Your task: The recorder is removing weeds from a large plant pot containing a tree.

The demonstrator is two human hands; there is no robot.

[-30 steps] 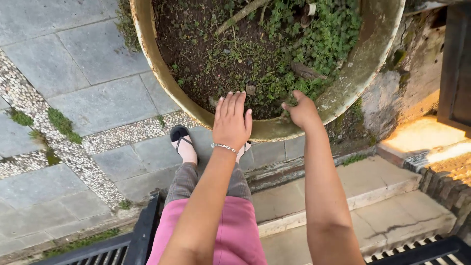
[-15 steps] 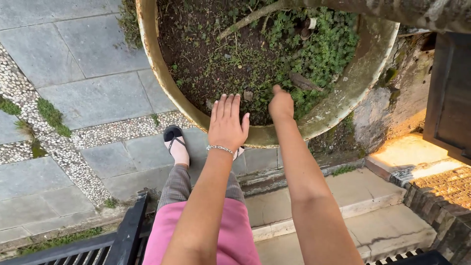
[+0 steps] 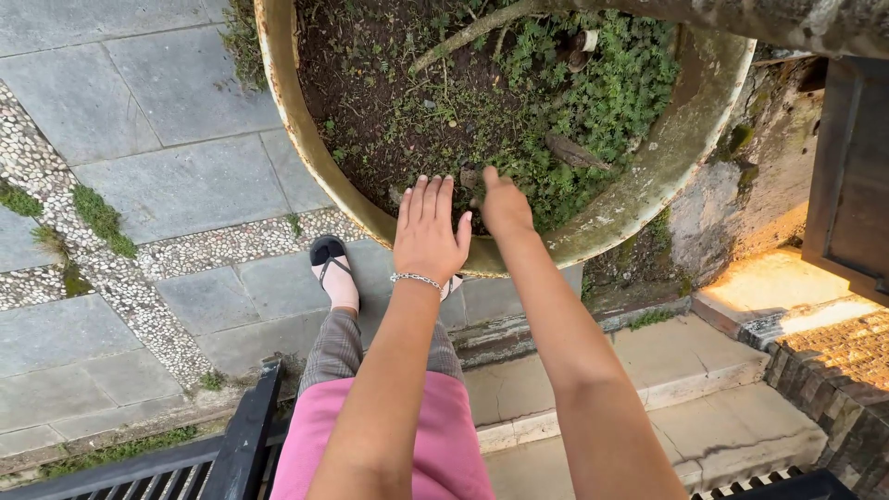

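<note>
large round planter (image 3: 294,120), worn yellow rim, stands on grey stone paving (image 3: 176,185). inside: dark soil, low green weeds (image 3: 593,83), a small stone (image 3: 469,178) near the front rim. left hand (image 3: 428,231) flat, fingers spread, empty, over the rim; chain bracelet (image 3: 419,280) at wrist. right hand (image 3: 506,206) just beside it, fingers curled down into the weeds by the stone; cannot tell if it grips anything.

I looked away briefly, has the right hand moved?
Yes. The right hand has slid left along the planter's rim, closing on the left hand.
</note>
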